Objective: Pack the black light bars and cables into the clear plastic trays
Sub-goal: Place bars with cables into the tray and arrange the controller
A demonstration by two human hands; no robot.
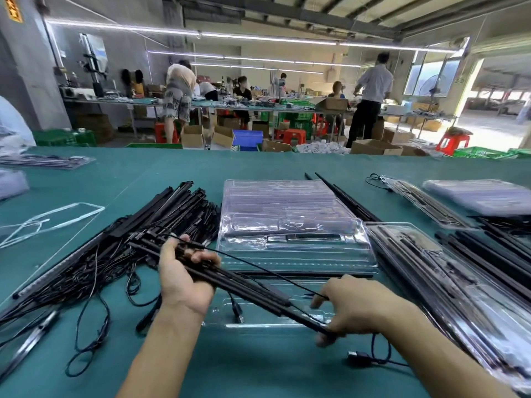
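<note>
Over tray, light bars, far-left to near-right

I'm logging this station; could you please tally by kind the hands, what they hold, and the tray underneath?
Hands: 2, left hand and right hand
Light bar bundle: 1
Thin cable: 1
Open clear tray: 1
Total: 5

Teal table mat; beyond it red stools, cardboard boxes, a blue crate.

Both bare here: left hand, right hand, and back from the fingers, bare wrists and forearms all the way.
</note>
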